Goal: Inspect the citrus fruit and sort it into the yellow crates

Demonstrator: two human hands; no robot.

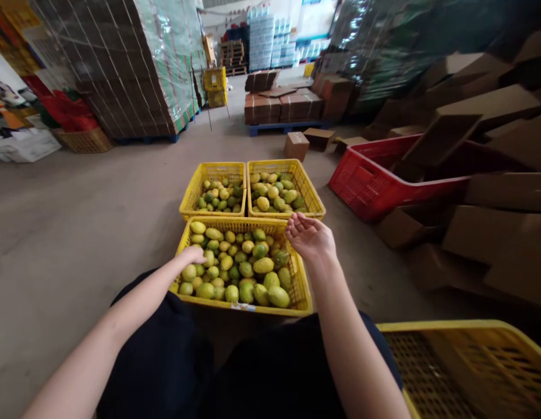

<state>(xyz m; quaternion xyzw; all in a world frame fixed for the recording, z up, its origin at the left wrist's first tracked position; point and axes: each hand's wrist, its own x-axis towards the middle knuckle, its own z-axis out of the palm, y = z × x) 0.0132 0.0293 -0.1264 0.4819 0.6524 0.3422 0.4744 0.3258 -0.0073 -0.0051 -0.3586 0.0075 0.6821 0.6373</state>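
Observation:
Yellow-green lemons [264, 266] fill much of the near yellow plastic crate [248, 307], which stands on the floor before my knees. My left hand [193, 255] reaches over the crate's left side, fingers bent and partly hidden, closed at a pale lemon [209, 258]. Above the crate's right rim, my right hand [311, 235] is turned palm up with its fingers slightly curled and apart; nothing lies in it. Behind, touching this crate, are a left yellow crate [191, 189] of smaller, greener lemons and a right yellow crate [311, 189] of larger ones.
To the right stands a red crate [361, 180] with cardboard in it, among heaped cardboard boxes [492, 233]. Another yellow crate [449, 329] sits by my right leg. Wrapped stacks [113, 64] and a blue pallet [274, 128] of flattened cartons are farther back.

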